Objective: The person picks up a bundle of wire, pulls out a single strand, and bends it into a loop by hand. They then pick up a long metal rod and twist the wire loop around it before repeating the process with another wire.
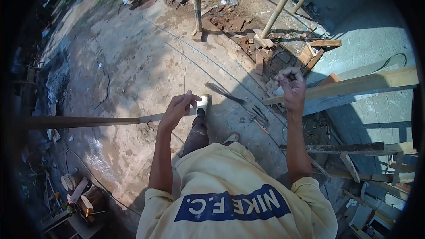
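Note:
My left hand [179, 107] is raised in front of me, its fingers curled towards the thumb; a thin wire [184, 73] runs close by it. On the other side my right hand [292, 86] is held up with the fingers bent in to the thumb, beside the end of a wooden beam [354, 87]. Whatever either hand holds is too small to make out. Between the hands, on the concrete floor, lie a dark machete-like blade [226, 94] and some hand tools [258, 117].
Long metal rods [203, 68] cross the concrete floor [128, 75]. Wooden posts [196, 4] stand ahead near broken bricks [238, 23]. A dark bar [84, 122] juts in from the left. Timber framing [349, 167] is at the right, logs [71, 181] at the lower left.

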A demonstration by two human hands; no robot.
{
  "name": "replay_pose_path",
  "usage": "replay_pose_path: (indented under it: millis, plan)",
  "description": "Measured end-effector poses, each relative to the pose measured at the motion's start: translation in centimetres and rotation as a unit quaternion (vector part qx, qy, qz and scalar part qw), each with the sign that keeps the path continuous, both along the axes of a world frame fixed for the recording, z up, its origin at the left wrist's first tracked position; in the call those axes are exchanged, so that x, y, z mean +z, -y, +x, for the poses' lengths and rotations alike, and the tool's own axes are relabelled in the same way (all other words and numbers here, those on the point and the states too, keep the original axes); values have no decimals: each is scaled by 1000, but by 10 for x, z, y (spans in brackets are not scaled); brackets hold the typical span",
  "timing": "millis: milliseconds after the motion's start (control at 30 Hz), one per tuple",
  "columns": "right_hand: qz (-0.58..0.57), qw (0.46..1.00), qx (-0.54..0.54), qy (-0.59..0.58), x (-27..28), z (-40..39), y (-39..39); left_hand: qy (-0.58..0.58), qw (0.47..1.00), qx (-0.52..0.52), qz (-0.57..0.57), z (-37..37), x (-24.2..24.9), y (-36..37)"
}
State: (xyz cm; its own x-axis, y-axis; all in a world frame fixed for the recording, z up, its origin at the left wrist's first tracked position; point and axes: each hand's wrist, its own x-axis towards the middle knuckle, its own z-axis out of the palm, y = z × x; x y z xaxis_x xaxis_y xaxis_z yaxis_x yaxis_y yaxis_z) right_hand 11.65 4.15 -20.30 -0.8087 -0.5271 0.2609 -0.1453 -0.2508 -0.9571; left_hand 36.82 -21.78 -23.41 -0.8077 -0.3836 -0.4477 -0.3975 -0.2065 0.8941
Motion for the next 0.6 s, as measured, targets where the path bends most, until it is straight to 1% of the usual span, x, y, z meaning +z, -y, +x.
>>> replay_pose_path:
  millis: [33, 67, 100, 133, 167, 200, 233, 267, 300, 333, 400, 467, 500, 533, 567, 600]
  plan:
    - [2, 999, 22, -32, -6, 11, 13, -29, 999, -32, 3, -10, 14, -3]
    - [3, 997, 43, -64, -8, 24, 25, -33, 999, -37, 22, -22, 21, -6]
    - [25, 993, 58, -102, -8, 41, 37, -33, 998, -46, 28, -31, 21, -7]
    - [47, 987, 73, -139, -8, 57, 47, -61, 995, -44, 61, -41, 17, -6]
    - [41, 986, 86, -136, -8, 73, 54, -50, 994, -34, 91, -49, 25, -8]
    - [57, 972, 138, -181, -9, 88, 58, -46, 995, -22, 87, -55, 21, -6]
    - [73, 953, 188, -227, -10, 98, 62, -76, 988, 5, 134, -60, 14, -3]
    - [69, 952, 194, -224, -14, 104, 65, -107, 977, 28, 180, -63, 7, 1]
    - [68, 933, 218, -279, -22, 109, 66, -122, 969, 61, 208, -62, 5, 8]
    - [70, 910, 238, -331, -26, 113, 65, -133, 952, 97, 259, -58, 7, 15]
    - [92, 907, 243, -331, -33, 117, 55, -154, 938, 141, 275, -49, 8, 28]
    - [142, 907, 220, -329, -56, 117, 45, -177, 935, 194, 238, -41, 6, 43]
    - [141, 908, 223, -327, -71, 114, 38, -181, 934, 216, 219, -37, 6, 50]
    - [167, 916, 203, -303, -86, 112, 28, -189, 932, 234, 204, -33, 4, 57]
    - [196, 923, 182, -277, -101, 111, 15, -195, 935, 236, 181, -29, 2, 64]
    - [198, 924, 183, -273, -108, 111, 3, -202, 937, 236, 160, -27, 1, 68]
